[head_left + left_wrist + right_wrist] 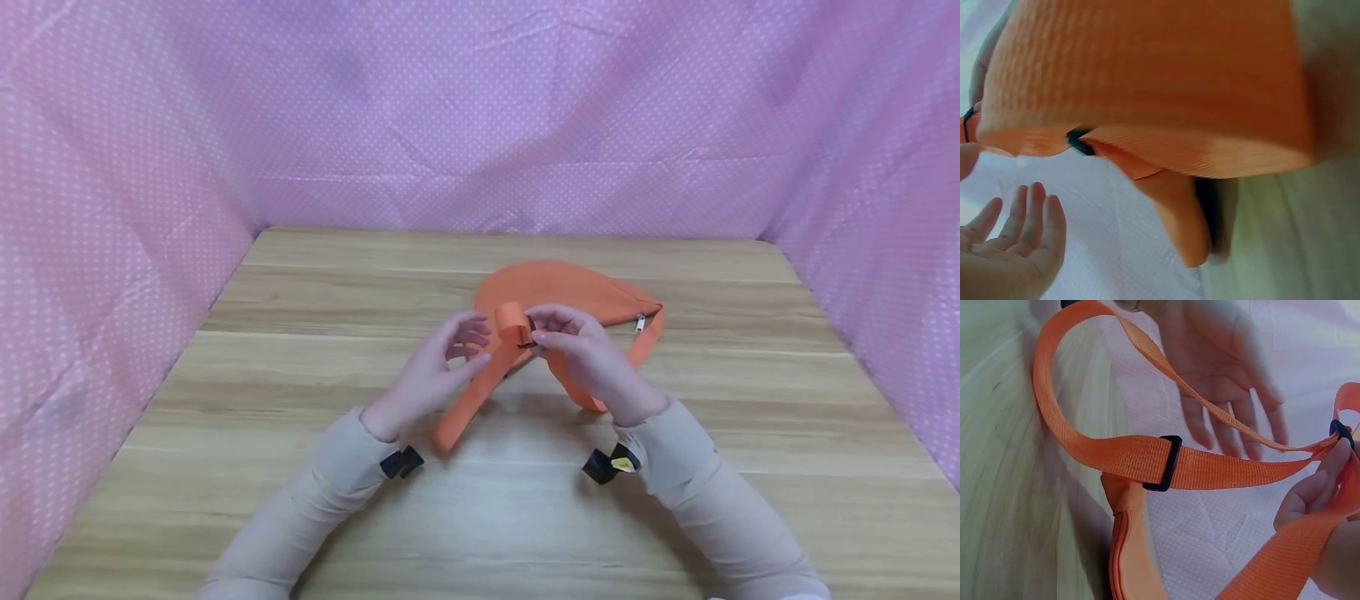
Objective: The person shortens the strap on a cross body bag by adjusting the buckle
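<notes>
An orange bag [555, 287] with a zipper pull [640, 323] lies on the table beyond both hands. My right hand [581, 342] pinches the bag's orange strap [1241, 467] at a black buckle [1340, 431], held up over the bag's near edge. A short loop of strap [512, 321] stands out from that buckle toward my left hand [438, 362]. The left hand hovers beside the loop with its fingers spread and relaxed, holding nothing. A second black slider [1165, 464] sits farther along the strap. Much of the left wrist view is filled by the strap close to the camera.
The wood-grain table [300, 392] carries the bag and its hanging strap. Pink dotted cloth [480, 117] walls the table's back and both sides. Black bands [401, 461] circle the sleeves at the wrists.
</notes>
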Demonstrator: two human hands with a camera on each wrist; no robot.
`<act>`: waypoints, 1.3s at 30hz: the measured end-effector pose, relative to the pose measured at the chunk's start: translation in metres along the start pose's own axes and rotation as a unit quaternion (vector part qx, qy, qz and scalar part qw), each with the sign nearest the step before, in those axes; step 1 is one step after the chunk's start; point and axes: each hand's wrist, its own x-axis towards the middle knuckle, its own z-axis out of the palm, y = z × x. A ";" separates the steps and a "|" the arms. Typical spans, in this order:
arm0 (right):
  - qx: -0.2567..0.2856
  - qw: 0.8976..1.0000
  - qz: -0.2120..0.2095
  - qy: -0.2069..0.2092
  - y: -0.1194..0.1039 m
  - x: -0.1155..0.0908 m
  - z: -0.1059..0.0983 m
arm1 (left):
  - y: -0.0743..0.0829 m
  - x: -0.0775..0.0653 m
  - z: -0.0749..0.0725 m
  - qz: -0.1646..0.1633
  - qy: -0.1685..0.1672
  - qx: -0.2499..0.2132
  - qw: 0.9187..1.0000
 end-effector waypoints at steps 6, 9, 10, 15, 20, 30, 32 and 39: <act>0.070 0.997 -0.010 -0.028 -0.004 0.000 -0.002 | -0.004 -0.003 0.002 -0.007 -0.008 0.005 1.000; 0.095 0.995 -0.012 -0.026 -0.005 0.000 -0.002 | -0.004 -0.002 0.002 -0.009 -0.016 0.008 1.000; 0.102 0.994 -0.012 -0.022 -0.006 0.001 -0.002 | -0.003 -0.002 0.002 -0.012 -0.019 0.011 1.000; 0.108 0.994 -0.001 -0.018 -0.006 0.001 -0.003 | 0.002 0.000 -0.002 -0.035 -0.032 0.006 0.999; 0.102 0.995 0.006 -0.016 -0.007 0.000 -0.004 | 0.004 -0.001 -0.008 -0.051 -0.049 0.006 0.998; 0.106 0.994 0.010 0.027 -0.010 -0.001 -0.007 | -0.007 -0.008 -0.034 -0.062 -0.080 0.046 0.994; 0.099 0.995 0.011 0.028 -0.010 -0.001 -0.008 | -0.008 -0.008 -0.039 -0.067 -0.087 0.049 0.993; 0.079 0.997 0.007 0.017 -0.011 -0.004 -0.012 | -0.014 -0.009 -0.057 -0.043 -0.131 0.043 0.989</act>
